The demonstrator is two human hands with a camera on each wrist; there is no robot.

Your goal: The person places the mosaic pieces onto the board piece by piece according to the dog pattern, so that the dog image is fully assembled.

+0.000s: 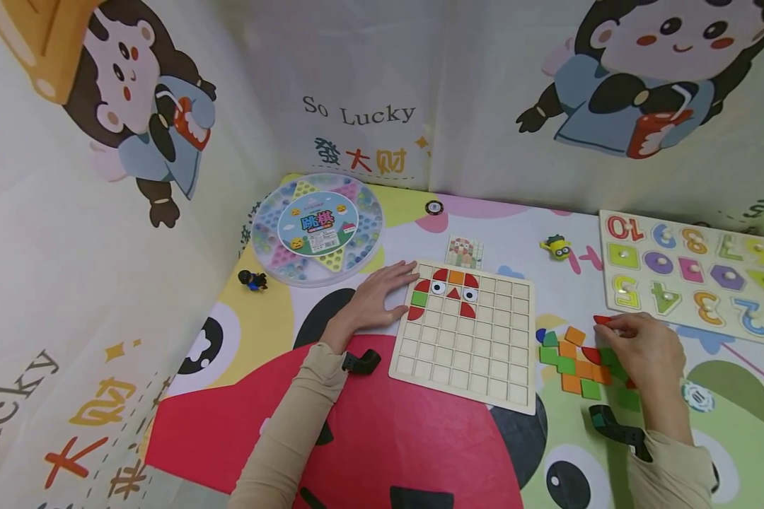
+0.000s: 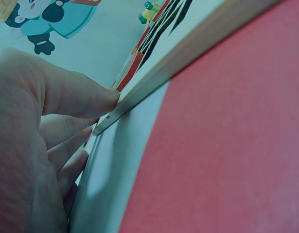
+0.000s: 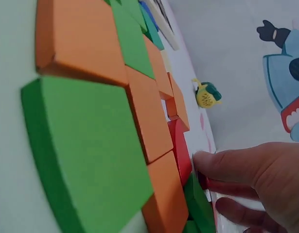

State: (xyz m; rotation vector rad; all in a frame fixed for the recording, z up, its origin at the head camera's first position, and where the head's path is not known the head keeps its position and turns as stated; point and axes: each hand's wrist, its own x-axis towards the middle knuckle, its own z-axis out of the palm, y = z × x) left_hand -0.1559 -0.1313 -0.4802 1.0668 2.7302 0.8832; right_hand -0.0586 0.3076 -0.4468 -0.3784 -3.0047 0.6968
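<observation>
My right hand [image 1: 649, 350] pinches a small red piece [image 1: 601, 319] between thumb and fingers, above the far edge of a cluster of tiles. In the right wrist view, the fingers mostly cover that piece. The cluster has orange tiles [image 1: 571, 383], green tiles [image 1: 566, 365] and a red rounded piece [image 1: 590, 355]. My left hand [image 1: 377, 295] rests with extended fingers against the left edge of a wooden grid board [image 1: 461, 367], thumb tip at its rim. Set into the board's upper left are red quarter-rounds [image 1: 416, 312], two eye tiles [image 1: 470, 295], a green square and an orange square.
A small pattern card [image 1: 465, 252] lies behind the board. Chinese checkers [image 1: 318, 230] sits back left, near a dark figurine [image 1: 252, 281]. A yellow figurine [image 1: 557, 247] and a number puzzle board [image 1: 694, 276] are at right. A poker chip [image 1: 698, 396] lies beside my right wrist.
</observation>
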